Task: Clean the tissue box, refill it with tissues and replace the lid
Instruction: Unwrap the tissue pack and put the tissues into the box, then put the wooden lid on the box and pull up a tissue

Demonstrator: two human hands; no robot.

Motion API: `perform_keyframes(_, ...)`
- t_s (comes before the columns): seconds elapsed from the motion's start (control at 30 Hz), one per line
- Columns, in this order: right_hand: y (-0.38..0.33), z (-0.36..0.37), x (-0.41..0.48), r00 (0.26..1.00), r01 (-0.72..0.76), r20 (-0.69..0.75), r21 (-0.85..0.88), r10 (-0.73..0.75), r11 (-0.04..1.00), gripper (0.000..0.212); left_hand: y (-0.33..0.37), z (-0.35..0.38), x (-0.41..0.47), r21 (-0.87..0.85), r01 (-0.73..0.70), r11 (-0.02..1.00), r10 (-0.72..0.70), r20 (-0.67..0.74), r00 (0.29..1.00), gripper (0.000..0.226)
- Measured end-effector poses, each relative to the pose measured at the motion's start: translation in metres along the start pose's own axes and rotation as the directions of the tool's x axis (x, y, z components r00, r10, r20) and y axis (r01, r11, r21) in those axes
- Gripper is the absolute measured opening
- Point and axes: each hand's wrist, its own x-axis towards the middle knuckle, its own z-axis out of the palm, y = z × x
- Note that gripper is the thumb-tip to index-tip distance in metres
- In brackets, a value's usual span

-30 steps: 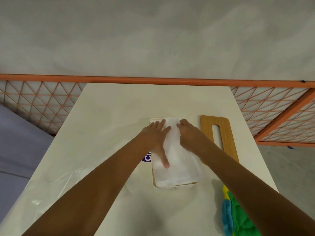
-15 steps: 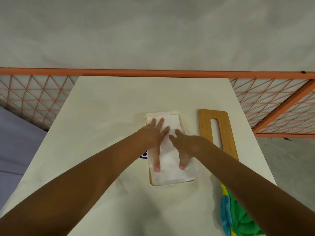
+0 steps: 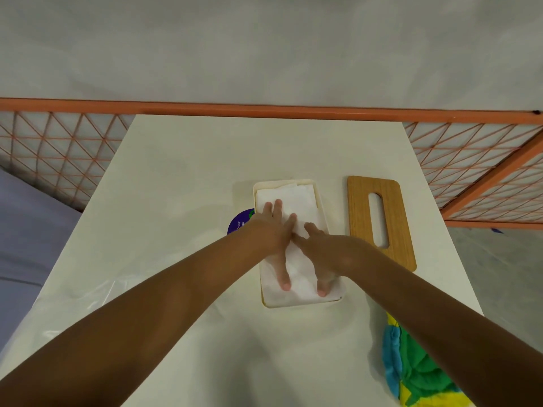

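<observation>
Left hand (image 3: 271, 233): flat, fingers spread toward 12 o'clock, thumb stretched toward 6 o'clock, pressing on the tissues (image 3: 293, 198). Right hand (image 3: 326, 251): flat and spread likewise, just beside the left at its 3 o'clock, thumb tip pressing near the stack's near end. Tissues: white folded stack, lying inside the tissue box (image 3: 293, 182). Tissue box: cream, uncovered, long axis running 12 to 6 o'clock, at the middle of the table (image 3: 191, 171). Lid (image 3: 361, 218): wooden, slotted, flat on the table at the box's 3 o'clock, apart from it. Purple printed label (image 3: 239, 223): at the box's 9 o'clock, partly hidden. Clear plastic wrap (image 3: 88, 292): 8 o'clock. Multicoloured cloth (image 3: 411, 371): 5 o'clock, at the table edge. Orange mesh fence (image 3: 58, 160): beyond the table, 12 o'clock.
</observation>
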Motion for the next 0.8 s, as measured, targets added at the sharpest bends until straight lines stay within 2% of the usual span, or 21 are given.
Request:
perform_keyframes(0.17, -0.007, 0.014, -0.006, 0.996, -0.022, -0.084, -0.055, 0.017, 0.998, 0.115, 0.0, 0.001, 0.003, 0.037, -0.005, 0.999, 0.005, -0.017, 1.0, 0.136)
perform_keyframes(0.23, -0.012, 0.021, -0.011, 0.985, -0.034, -0.171, -0.119, 0.013, 0.992, 0.107, 0.002, 0.004, 0.004, 0.036, -0.008, 0.999, 0.008, -0.018, 1.0, 0.136)
perform_keyframes(0.3, -0.014, 0.026, -0.012, 0.976, -0.029, -0.22, -0.097, 0.007, 0.995, 0.096, 0.003, 0.007, 0.006, 0.027, -0.016, 1.0, 0.016, -0.02, 1.0, 0.136)
perform_keyframes(0.47, -0.008, 0.017, -0.018, 0.984, 0.007, -0.179, 0.102, 0.011, 0.995, 0.099, -0.004, 0.0, -0.011, -0.067, -0.016, 0.998, 0.011, -0.069, 0.998, 0.131)
perform_keyframes(0.6, 0.023, 0.003, -0.038, 0.951, 0.092, -0.303, 0.482, 0.067, 0.872, 0.071, -0.013, -0.017, -0.023, -0.269, -0.034, 0.963, 0.007, -0.103, 0.995, 0.117)
perform_keyframes(0.7, 0.062, 0.004, -0.045, 0.872, 0.121, -0.428, 0.661, 0.239, 0.741, 0.054, -0.005, -0.036, -0.02, -0.48, -0.109, 0.871, 0.011, -0.204, 0.979, 0.099)
perform_keyframes(0.8, 0.103, 0.015, -0.041, 0.798, 0.082, -0.428, 0.774, 0.424, 0.628, 0.046, 0.021, -0.055, -0.002, -0.68, -0.23, 0.697, -0.02, -0.34, 0.94, 0.077)
